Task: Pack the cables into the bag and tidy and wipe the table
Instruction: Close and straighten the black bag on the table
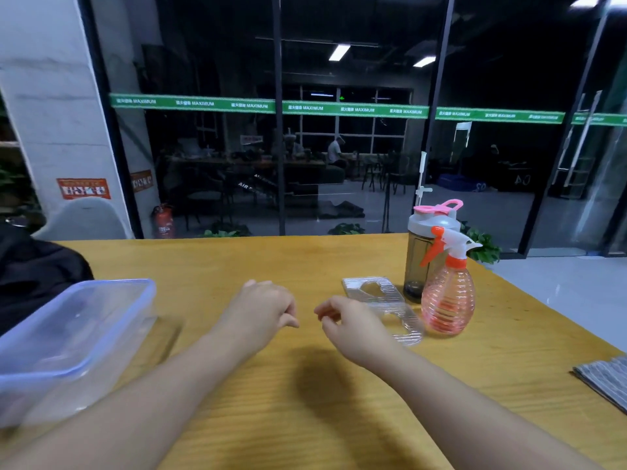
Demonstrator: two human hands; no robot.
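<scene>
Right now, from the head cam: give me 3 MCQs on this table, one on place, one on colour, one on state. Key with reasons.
1. Where does the spray bottle stand?
A. Inside the clear plastic box
B. Just in front of the shaker bottle, right of the hands
C. On the striped cloth

2. What colour is the spray bottle's trigger?
A. Orange
B. Green
C. Black

3. What are the left hand and right hand holding?
A. A cable each
B. The cloth between them
C. Nothing that shows; both are loosely curled over the table

Key: 1 B, it partly overlaps the shaker bottle, far from the clear plastic box and the striped cloth. 2 A, orange trigger under a white head. 3 C, no object shows in either hand.
</scene>
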